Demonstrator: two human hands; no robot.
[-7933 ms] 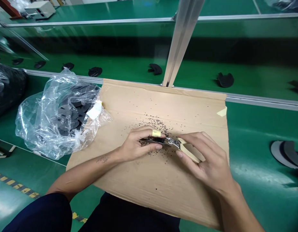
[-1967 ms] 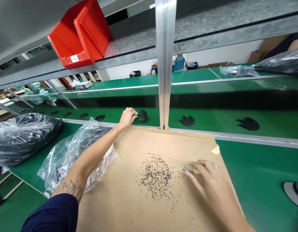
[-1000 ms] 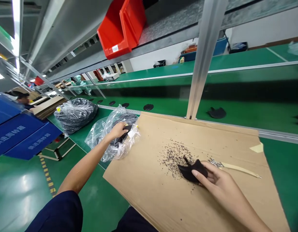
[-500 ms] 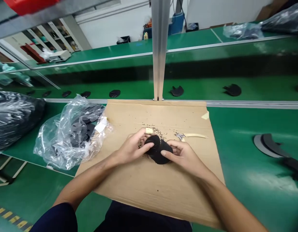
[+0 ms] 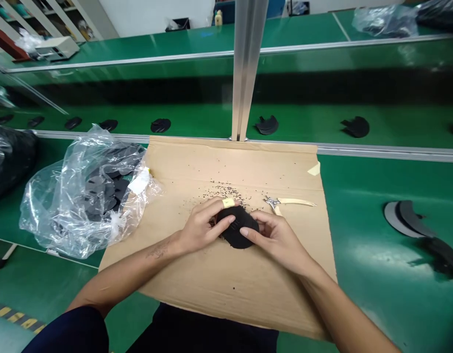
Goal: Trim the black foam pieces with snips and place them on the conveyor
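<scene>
A flat, rounded black plastic part [image 5: 237, 229] is held between both hands above a cardboard sheet [image 5: 212, 279]. My left hand [image 5: 204, 226] grips its left edge, thumb on top, with yellow tape around one finger. On the right edge, my right hand [image 5: 272, 234] pinches the part with its thumb on the upper face. The fingers beneath are partly hidden. Small black bits [image 5: 224, 189] lie scattered on the cardboard just beyond the hands. Nippers [image 5: 281, 201] with cream handles rest on the cardboard past my right hand.
A clear plastic bag [image 5: 74, 191] of black parts lies left of the cardboard. A metal post [image 5: 244, 73] rises at its far edge. Several black parts [image 5: 267, 125] sit along the green conveyor behind. Curved grey and black pieces [image 5: 408, 219] lie at right.
The view has tilted down and shifted slightly. Between my hands the black part has turned and now looks like one rounded face. Both hands keep their hold.
</scene>
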